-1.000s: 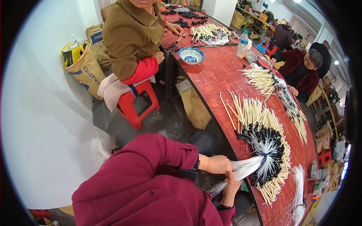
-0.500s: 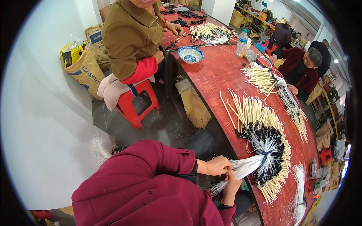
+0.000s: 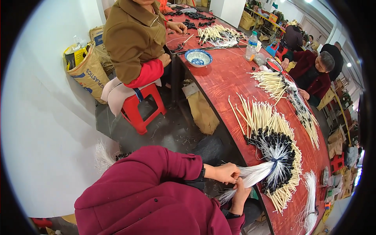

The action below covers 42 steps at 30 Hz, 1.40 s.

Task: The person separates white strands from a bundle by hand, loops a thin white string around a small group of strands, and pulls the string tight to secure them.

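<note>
A thick bundle of white strings (image 3: 254, 175) runs off the table's edge to my hands. My left hand (image 3: 226, 172) pinches thin strands at the edge of the bundle. Just below it, my right hand (image 3: 242, 192) is closed round the bundle, its fingers close to the left ones. The loose string ends hang past my hands over my lap. On the table the bundle is tied with a dark blue band (image 3: 275, 160). Beyond the band the strings fan out to black beads (image 3: 291, 150) and cream-coloured sticks (image 3: 270, 113), spread in a half circle.
The red table (image 3: 231, 82) also bears a second pile of sticks (image 3: 270, 83), a white string bundle (image 3: 311, 199), a patterned bowl (image 3: 198, 57) and a water bottle (image 3: 251, 46). One co-worker sits on a red stool (image 3: 145, 109) at left; another sits across.
My hands stay at the bundle with hardly any shift. The co-worker at the left has leaned slightly and moved a hand over the table; the one across has moved an arm.
</note>
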Tool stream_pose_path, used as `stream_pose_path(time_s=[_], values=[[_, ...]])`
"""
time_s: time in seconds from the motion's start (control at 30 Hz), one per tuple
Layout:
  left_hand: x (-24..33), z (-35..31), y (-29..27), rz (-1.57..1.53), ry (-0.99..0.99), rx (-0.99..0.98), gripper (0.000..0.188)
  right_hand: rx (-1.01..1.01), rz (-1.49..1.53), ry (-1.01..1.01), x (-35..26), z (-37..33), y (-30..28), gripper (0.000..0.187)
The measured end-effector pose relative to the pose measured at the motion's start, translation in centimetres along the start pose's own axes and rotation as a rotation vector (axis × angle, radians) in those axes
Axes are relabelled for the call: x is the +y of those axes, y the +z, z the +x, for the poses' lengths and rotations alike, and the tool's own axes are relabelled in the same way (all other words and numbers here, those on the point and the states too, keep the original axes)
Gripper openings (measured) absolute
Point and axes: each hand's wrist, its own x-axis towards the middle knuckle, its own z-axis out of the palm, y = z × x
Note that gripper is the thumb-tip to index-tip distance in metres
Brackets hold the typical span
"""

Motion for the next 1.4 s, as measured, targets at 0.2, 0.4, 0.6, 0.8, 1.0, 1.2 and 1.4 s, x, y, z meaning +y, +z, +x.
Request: stream_pose_path(time_s=[0.2, 0.4, 0.6, 0.8, 1.0, 1.2, 1.4], values=[[1.1, -0.7, 0.3, -0.569, -0.454, -0.017, 0.016, 0.022, 0.002, -0.007, 0.1, 0.0, 0.0, 0.009], [0.2, -1.4, 1.7, -0.79, -0.496, 0.091, 0.016, 0.02, -0.054, 0.004, -0.4, -0.8, 0.0, 0.014], [0.8, -1.4, 1.0, -0.811, -0.519, 0.161, 0.014, -0.001, -0.134, -0.029, 0.2, -0.3, -0.8, 0.017], [-0.6, -1.7, -0.1, -0.962, -0.677, 0.212, 0.008, 0.035, -0.15, 0.071, -0.2, 0.6, -0.6, 0.019], [1.5, -1.6, -0.6, -0.998, -0.77, 0.167, 0.014, -0.044, -0.017, 0.085, 0.7, 0.3, -1.6, 0.013], [1.0, -1.2, -0.1, -0.591, -0.62, -0.053, 0.024, -0.057, 0.017, 0.071, 0.6, 0.1, -1.3, 0.012], [0.1, -1.7, -0.6, -0.8, -0.716, -0.069, 0.026, -0.062, 0.001, 0.089, 0.6, 0.2, -1.4, 0.011]])
